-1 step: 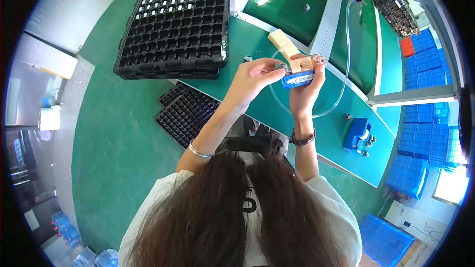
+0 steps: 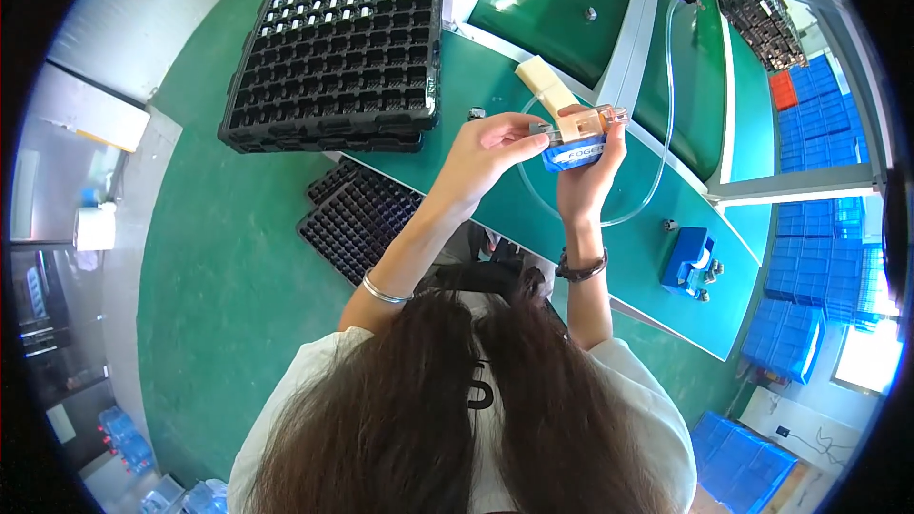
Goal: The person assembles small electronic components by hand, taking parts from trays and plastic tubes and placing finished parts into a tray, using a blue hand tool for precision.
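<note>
My right hand (image 2: 583, 181) is raised above the green table (image 2: 657, 228), gripping a small blue packet (image 2: 574, 154) with a clear, amber-tinted tube (image 2: 592, 120) lying across its top. My left hand (image 2: 484, 148) reaches in from the left, and its fingertips pinch the tube's left end. A cream-coloured block (image 2: 541, 82) shows just behind the two hands; I cannot tell whether it is held or lies on the table. There is a bangle on my left wrist and a dark band on my right. Long dark hair fills the lower part of the view.
A big black tray with several cells (image 2: 338, 48) sits on the table's left end, with more black trays (image 2: 357, 214) lower beside it. A clear hose (image 2: 666, 67) loops over the table. A blue device (image 2: 690, 262) stands at the right, and blue crates (image 2: 809, 257) are stacked beyond.
</note>
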Demonstrator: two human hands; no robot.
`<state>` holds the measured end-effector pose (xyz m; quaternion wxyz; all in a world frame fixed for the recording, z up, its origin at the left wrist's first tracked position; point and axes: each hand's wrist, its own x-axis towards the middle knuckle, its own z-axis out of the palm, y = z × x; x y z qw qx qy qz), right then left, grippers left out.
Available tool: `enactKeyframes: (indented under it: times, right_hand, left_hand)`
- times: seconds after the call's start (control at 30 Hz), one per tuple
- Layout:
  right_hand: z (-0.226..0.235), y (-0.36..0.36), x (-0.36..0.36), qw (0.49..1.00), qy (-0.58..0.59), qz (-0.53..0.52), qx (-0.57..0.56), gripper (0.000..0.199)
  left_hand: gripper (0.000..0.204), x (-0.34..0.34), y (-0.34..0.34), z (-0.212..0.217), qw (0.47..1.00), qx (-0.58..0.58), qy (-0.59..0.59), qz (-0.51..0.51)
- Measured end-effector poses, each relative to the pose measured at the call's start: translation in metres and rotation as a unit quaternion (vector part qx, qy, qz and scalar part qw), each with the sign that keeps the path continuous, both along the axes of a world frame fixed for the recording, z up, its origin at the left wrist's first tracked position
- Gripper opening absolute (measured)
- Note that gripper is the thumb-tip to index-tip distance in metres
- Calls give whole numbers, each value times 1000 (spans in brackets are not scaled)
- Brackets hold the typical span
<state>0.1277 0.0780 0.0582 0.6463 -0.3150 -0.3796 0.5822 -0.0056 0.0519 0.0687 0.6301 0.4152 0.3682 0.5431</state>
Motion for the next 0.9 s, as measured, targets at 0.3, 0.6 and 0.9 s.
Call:
enactKeyframes:
  times: [0.3, 0.6, 0.9]
  right_hand:
    - [7, 0, 3, 1000, -11, -25, 15, 39]
    - [-4, -8, 12, 987, -158, 13, 35, 51]
    - [-24, 28, 23, 982, -189, -6, 21, 28]
  left_hand:
    - [29, 5, 3, 7, 1000, -3, -6, -2]
    - [34, 5, -5, -11, 998, -49, -31, -12]
    - [55, -7, -3, -7, 970, 96, 118, 188]
